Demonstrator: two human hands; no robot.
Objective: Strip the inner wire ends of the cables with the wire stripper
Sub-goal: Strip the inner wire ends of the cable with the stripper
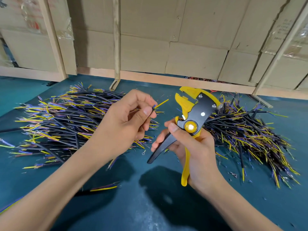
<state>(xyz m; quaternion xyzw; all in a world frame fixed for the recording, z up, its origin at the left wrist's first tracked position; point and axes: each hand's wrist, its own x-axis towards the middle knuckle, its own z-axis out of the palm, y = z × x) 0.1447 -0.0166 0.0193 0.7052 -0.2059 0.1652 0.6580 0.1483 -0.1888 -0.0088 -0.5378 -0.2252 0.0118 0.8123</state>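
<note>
My left hand point(131, 117) pinches a short black cable point(152, 110) between thumb and fingers; its yellow inner wire point(162, 103) sticks out toward the right, with a blue wire beside it. My right hand point(193, 147) grips the handles of a yellow and black wire stripper point(195, 114), held upright with its jaws at the top. The jaws stand a little to the right of the yellow wire tip and do not touch it.
A big heap of black cables with yellow, blue and purple ends point(63, 120) lies at the left on the blue-green mat point(133, 205). A second heap point(246, 135) lies at the right. One loose cable point(103, 188) rests near my left forearm. Cardboard boxes and wooden frames point(116, 47) stand behind.
</note>
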